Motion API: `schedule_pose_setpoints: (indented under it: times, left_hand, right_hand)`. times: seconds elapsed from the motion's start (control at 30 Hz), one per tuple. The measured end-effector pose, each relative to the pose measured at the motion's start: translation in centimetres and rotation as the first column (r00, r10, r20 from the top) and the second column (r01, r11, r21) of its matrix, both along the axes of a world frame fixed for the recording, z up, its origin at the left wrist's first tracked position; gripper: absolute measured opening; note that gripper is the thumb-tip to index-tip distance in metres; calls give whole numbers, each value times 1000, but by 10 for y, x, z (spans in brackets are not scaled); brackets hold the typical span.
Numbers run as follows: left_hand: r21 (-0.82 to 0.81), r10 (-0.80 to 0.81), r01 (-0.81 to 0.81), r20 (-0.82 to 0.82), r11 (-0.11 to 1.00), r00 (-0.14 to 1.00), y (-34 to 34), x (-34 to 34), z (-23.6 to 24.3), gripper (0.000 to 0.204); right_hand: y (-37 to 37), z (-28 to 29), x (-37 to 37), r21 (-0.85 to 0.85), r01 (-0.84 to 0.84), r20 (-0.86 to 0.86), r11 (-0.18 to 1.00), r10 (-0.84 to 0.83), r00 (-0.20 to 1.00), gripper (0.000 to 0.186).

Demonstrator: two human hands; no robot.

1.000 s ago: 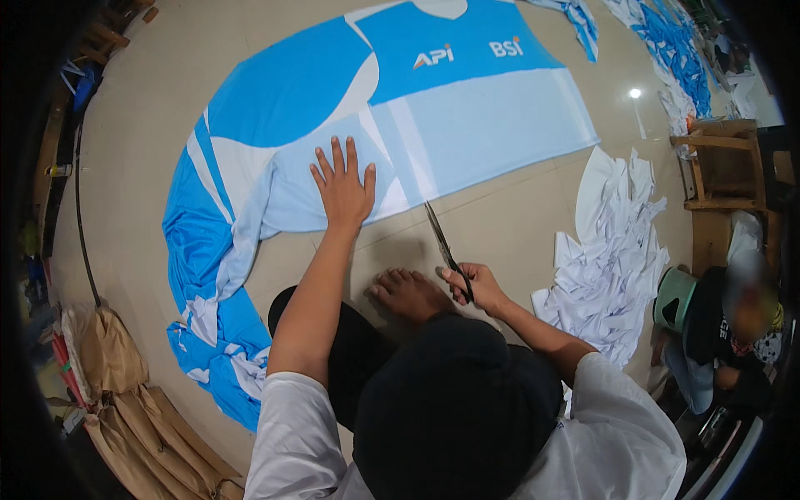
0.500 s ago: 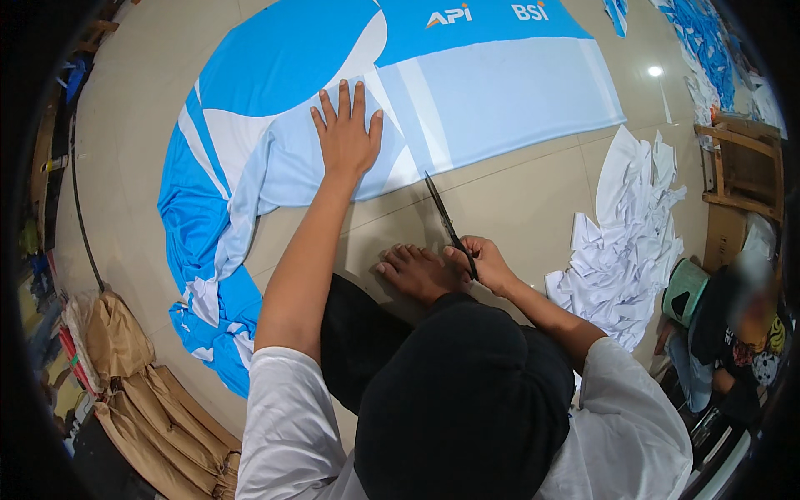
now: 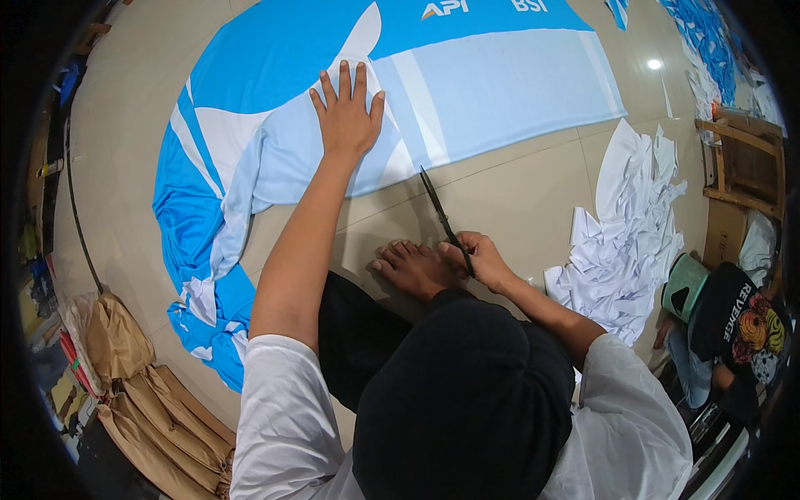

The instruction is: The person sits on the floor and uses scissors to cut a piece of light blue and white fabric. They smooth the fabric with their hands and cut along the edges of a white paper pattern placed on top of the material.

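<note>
The left hand (image 3: 348, 125), fingers spread, lies upon the blue printed fabric (image 3: 500, 92) at upper centre; the right hand (image 3: 479, 257) grips black scissors (image 3: 436, 200), tips perhaps touching its edge; flat, smooth fabric should cut neater

Even, moderately bright light falls across a glossy tiled floor (image 3: 517, 200), which throws back a small white glare spot (image 3: 654, 64) toward its far right corner, a paler streak (image 3: 666, 96) just below. Soft-edged shadows spread around a bare foot (image 3: 412, 268) and beside the scissors (image 3: 442, 212). The blue-and-white cloth (image 3: 500, 96) is clearly lit, and creases read well in the pile of white fabric (image 3: 621, 237), while a black head covering (image 3: 462, 400) sinks into near-featureless dark. Fisheye distortion bows shapes toward the rim; along the floor's left edge, clutter (image 3: 46, 333) turns dim and soft. Black vignetting swallows the frame's corners.
</note>
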State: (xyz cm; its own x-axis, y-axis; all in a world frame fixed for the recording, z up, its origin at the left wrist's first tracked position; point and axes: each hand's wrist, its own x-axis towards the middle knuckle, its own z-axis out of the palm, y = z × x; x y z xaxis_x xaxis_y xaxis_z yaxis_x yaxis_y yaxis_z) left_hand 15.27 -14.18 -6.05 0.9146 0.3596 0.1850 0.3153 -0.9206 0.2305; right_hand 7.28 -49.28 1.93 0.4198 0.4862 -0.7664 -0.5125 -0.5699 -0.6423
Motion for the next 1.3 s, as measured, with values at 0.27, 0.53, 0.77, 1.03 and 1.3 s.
schedule_pose_setpoints:
  times: [0.27, 0.53, 0.77, 1.03, 1.3]
  left_hand:
    - [-32, -11, 10, -18, 999, 1000, -5, 7, 2, 72]
    - [-23, 15, -15, 16, 1000, 1000, -2, 8, 2, 73]
    - [3, 60, -59, -26, 998, 998, 36, -3, 0, 76]
    - [-57, 54, -55, -23, 997, 998, 43, -19, 5, 79]
    - [-42, 185, -186, -30, 982, 982, 22, -41, 1, 80]
  right_hand:
    - [-1, -6, -3, 7, -8, -5, 1000, 8, 1000, 40]
    - [-2, -6, -3, -1, -18, 5, 1000, 18, 1000, 42]
    - [-3, -14, -7, 2, -8, 38, 1000, 8, 999, 43]
    - [7, -10, -10, 5, 52, -14, 999, -52, 999, 44]
    - [14, -4, -6, 11, 14, -57, 1000, -13, 998, 41]
